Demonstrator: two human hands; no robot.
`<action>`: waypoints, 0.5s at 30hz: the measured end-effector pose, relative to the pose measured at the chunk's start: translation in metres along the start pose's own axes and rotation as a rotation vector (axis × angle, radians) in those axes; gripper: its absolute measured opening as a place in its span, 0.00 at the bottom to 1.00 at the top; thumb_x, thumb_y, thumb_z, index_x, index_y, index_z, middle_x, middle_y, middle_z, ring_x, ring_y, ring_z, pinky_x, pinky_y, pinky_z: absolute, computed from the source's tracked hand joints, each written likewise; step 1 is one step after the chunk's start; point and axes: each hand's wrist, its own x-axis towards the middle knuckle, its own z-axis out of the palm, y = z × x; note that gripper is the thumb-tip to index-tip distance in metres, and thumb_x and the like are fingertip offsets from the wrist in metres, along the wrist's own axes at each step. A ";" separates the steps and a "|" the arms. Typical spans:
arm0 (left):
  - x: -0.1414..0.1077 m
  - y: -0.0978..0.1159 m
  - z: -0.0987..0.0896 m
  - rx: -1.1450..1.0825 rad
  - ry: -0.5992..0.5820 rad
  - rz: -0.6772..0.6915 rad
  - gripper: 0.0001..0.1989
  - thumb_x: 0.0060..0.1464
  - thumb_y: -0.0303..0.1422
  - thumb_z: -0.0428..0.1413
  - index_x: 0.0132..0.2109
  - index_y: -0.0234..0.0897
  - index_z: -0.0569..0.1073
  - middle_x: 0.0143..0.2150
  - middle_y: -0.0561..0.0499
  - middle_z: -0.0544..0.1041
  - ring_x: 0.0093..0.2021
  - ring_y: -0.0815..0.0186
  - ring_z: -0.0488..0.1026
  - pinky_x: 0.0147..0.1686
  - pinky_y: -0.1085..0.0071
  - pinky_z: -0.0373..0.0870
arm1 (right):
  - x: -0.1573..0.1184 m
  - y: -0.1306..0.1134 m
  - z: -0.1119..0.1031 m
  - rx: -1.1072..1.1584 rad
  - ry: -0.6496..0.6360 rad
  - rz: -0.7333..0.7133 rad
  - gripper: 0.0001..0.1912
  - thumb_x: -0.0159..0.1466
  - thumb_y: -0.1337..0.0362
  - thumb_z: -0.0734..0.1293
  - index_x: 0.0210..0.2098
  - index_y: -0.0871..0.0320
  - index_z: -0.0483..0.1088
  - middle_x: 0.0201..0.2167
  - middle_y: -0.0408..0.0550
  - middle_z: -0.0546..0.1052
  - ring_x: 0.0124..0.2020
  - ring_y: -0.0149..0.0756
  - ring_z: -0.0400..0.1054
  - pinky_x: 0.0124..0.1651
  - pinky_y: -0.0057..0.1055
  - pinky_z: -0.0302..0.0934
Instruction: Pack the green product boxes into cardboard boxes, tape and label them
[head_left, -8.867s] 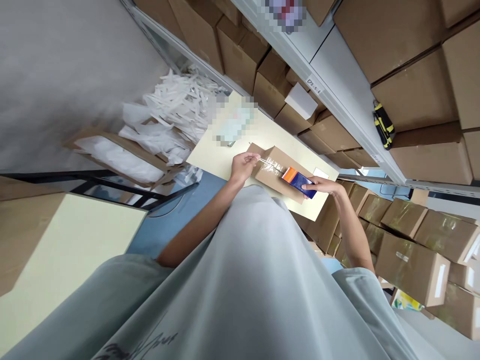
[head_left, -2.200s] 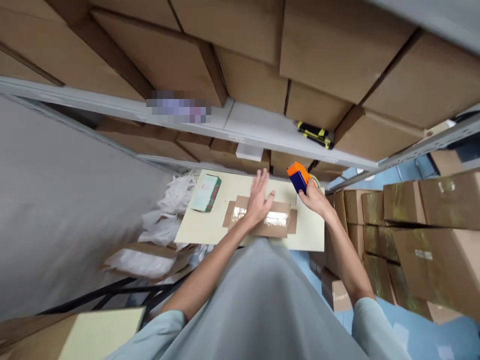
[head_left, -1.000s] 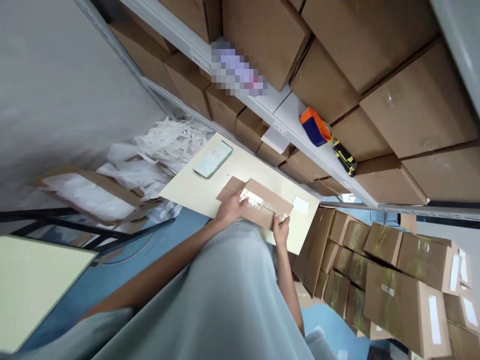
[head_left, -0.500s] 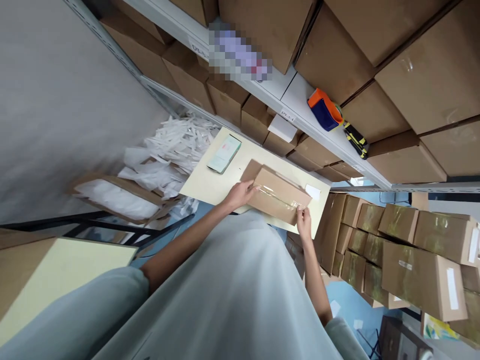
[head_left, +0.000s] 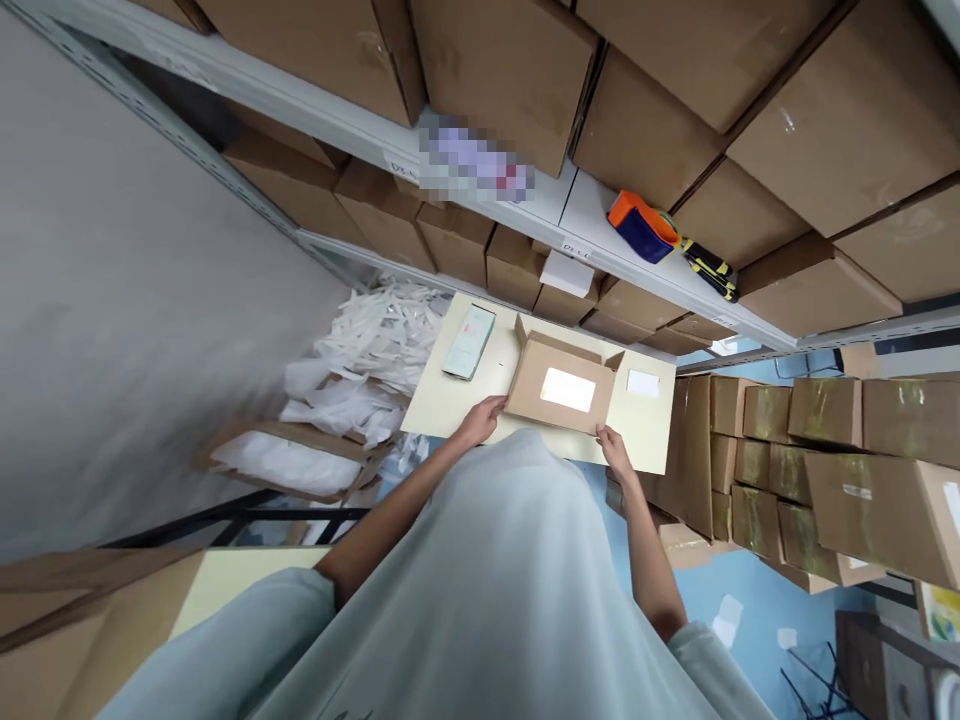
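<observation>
A cardboard box [head_left: 526, 392] with a white label [head_left: 568, 390] facing up sits over the cream tabletop [head_left: 637, 430]. Flaps stand out at its far corners. My left hand [head_left: 481, 420] grips its near left corner, fingers closed on the edge. At the near right corner, my right hand [head_left: 613, 447] pinches the cardboard. To the left on the tabletop lies a pale green box [head_left: 469, 342]. A small white slip of paper [head_left: 643, 384] lies to the right.
Shelves packed with cartons [head_left: 495, 80] rise beyond the table. An orange and blue tape dispenser [head_left: 643, 227] and yellow-black cutters [head_left: 711, 270] rest on the shelf edge. Shredded white paper [head_left: 382, 330] heaps at left. Taped cartons [head_left: 825, 410] are stacked at right.
The box has turned over: its taped side faced up before, and now the labelled side shows with flaps sticking out. Both hands have shifted to its near corners. The view has tilted.
</observation>
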 end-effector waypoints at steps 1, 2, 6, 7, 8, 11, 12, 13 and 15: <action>0.008 0.000 -0.003 0.006 -0.001 -0.011 0.20 0.59 0.33 0.53 0.53 0.39 0.84 0.53 0.41 0.87 0.59 0.50 0.83 0.66 0.51 0.79 | 0.006 0.000 -0.003 -0.004 0.025 0.002 0.45 0.58 0.23 0.70 0.49 0.60 0.84 0.51 0.63 0.86 0.58 0.58 0.78 0.62 0.56 0.75; 0.018 0.002 -0.006 0.008 0.003 -0.019 0.21 0.61 0.35 0.53 0.55 0.38 0.83 0.55 0.40 0.87 0.59 0.50 0.83 0.66 0.50 0.79 | 0.013 -0.002 -0.006 -0.007 0.062 0.003 0.44 0.57 0.25 0.73 0.50 0.60 0.83 0.52 0.64 0.86 0.59 0.59 0.78 0.63 0.57 0.74; 0.065 0.030 -0.008 -0.006 0.053 -0.011 0.23 0.67 0.40 0.51 0.62 0.37 0.80 0.63 0.36 0.84 0.64 0.50 0.82 0.67 0.50 0.77 | 0.046 -0.024 -0.014 0.003 0.219 -0.007 0.45 0.56 0.28 0.72 0.55 0.61 0.81 0.62 0.70 0.82 0.61 0.58 0.77 0.63 0.54 0.73; 0.074 0.040 -0.007 -0.011 0.063 0.002 0.22 0.68 0.41 0.51 0.61 0.38 0.80 0.63 0.36 0.84 0.64 0.50 0.81 0.67 0.50 0.76 | 0.054 -0.032 -0.013 0.011 0.235 -0.017 0.45 0.56 0.28 0.71 0.54 0.61 0.81 0.60 0.69 0.83 0.59 0.57 0.78 0.61 0.53 0.74; 0.081 0.049 -0.007 -0.016 0.072 0.018 0.21 0.69 0.42 0.52 0.59 0.38 0.81 0.62 0.36 0.84 0.63 0.50 0.81 0.67 0.50 0.76 | 0.059 -0.039 -0.012 0.018 0.245 -0.031 0.44 0.57 0.28 0.71 0.52 0.60 0.82 0.58 0.67 0.85 0.57 0.56 0.79 0.59 0.51 0.74; 0.081 0.071 -0.013 -0.025 0.091 0.074 0.21 0.70 0.47 0.52 0.55 0.39 0.81 0.61 0.37 0.83 0.60 0.50 0.82 0.65 0.52 0.78 | 0.062 -0.059 -0.007 0.033 0.292 -0.076 0.40 0.58 0.29 0.71 0.49 0.60 0.81 0.53 0.65 0.86 0.52 0.54 0.79 0.56 0.48 0.75; 0.075 0.076 -0.016 -0.026 0.095 0.092 0.21 0.71 0.48 0.52 0.55 0.39 0.81 0.61 0.38 0.83 0.59 0.51 0.83 0.64 0.53 0.78 | 0.058 -0.064 -0.007 0.038 0.316 -0.089 0.40 0.58 0.29 0.71 0.50 0.60 0.80 0.54 0.65 0.86 0.52 0.53 0.79 0.56 0.48 0.74; 0.067 0.080 -0.020 -0.030 0.097 0.113 0.23 0.72 0.50 0.52 0.56 0.40 0.80 0.61 0.39 0.82 0.58 0.52 0.83 0.63 0.54 0.79 | 0.052 -0.068 -0.008 0.044 0.339 -0.099 0.40 0.59 0.29 0.71 0.51 0.60 0.80 0.55 0.66 0.85 0.52 0.53 0.79 0.57 0.48 0.74; 0.049 0.085 -0.027 -0.061 0.100 0.161 0.25 0.72 0.54 0.52 0.59 0.41 0.79 0.63 0.40 0.82 0.58 0.53 0.83 0.62 0.55 0.80 | 0.037 -0.071 -0.010 0.056 0.376 -0.122 0.40 0.61 0.30 0.72 0.53 0.59 0.78 0.56 0.65 0.84 0.52 0.51 0.79 0.57 0.47 0.75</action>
